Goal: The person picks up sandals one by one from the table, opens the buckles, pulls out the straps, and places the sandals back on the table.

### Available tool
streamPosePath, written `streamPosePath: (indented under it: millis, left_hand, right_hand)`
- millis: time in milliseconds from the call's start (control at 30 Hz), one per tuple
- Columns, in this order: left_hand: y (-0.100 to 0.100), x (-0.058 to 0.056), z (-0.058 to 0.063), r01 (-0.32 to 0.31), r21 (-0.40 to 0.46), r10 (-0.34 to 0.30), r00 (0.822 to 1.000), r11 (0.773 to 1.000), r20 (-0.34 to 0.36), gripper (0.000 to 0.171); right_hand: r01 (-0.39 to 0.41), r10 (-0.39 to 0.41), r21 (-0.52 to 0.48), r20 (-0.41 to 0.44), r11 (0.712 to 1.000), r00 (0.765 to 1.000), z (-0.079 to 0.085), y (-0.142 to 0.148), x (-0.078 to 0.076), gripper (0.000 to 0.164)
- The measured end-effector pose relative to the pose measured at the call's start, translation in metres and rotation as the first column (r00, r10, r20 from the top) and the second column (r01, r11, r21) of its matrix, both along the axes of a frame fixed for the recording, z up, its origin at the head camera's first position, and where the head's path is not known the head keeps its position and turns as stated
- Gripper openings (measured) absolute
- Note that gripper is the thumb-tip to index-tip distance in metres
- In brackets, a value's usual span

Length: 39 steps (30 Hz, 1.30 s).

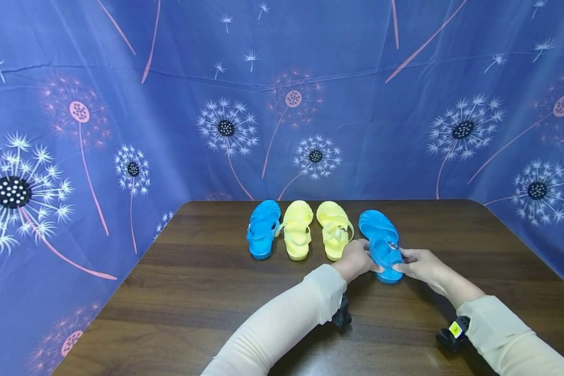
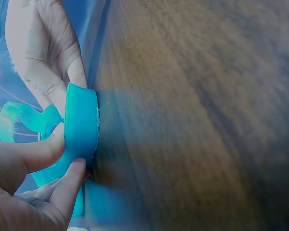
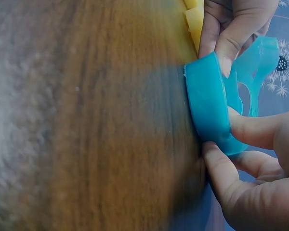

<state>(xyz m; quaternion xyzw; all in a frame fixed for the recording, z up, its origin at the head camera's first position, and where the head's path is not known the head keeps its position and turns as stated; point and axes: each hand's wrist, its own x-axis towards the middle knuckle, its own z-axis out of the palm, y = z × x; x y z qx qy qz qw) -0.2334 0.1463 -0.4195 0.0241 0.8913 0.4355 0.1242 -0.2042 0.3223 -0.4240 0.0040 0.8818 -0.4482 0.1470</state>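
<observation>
A blue sandal (image 1: pixel 378 234) lies at the right end of a row of footwear, its heel turned toward me. My left hand (image 1: pixel 355 259) pinches its heel from the left, thumb on the footbed edge and fingers low at the side. From the right, my right hand (image 1: pixel 422 267) grips the same heel, thumb on top. In the left wrist view the heel (image 2: pixel 82 122) sits between both hands, right at the table surface. The right wrist view shows the heel (image 3: pixel 207 98) with a thumb over its rim and a fingertip at its lower edge.
Left of the held sandal stand a yellow sandal (image 1: pixel 333 230), another yellow sandal (image 1: pixel 297 230) and a second blue sandal (image 1: pixel 263 230), along the back of the brown wooden table (image 1: pixel 192 292). Behind hangs a blue dandelion-print cloth (image 1: pixel 366 130).
</observation>
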Motion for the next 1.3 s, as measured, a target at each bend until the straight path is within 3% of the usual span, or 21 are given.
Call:
streamPosePath:
  millis: [233, 533, 1300]
  left_hand:
    - [0.001, -0.003, 0.000, -0.010, -0.015, 0.010, 1.000, 1.000, 0.002, 0.065]
    - [0.002, -0.005, -0.001, 0.008, -0.053, -0.012, 0.998, 0.999, -0.063, 0.062]
    - [0.007, -0.013, 0.003, -0.006, -0.090, 0.000, 0.998, 0.996, -0.062, 0.063]
  right_hand:
    - [-0.006, 0.006, 0.001, 0.011, 1.000, 1.000, 0.000, 0.003, -0.004, 0.079]
    - [0.008, -0.007, -0.026, 0.041, 1.000, 0.999, -0.002, 0.000, -0.008, 0.077]
    - [0.012, -0.008, -0.049, 0.084, 0.999, 0.996, 0.000, 0.006, -0.021, 0.083]
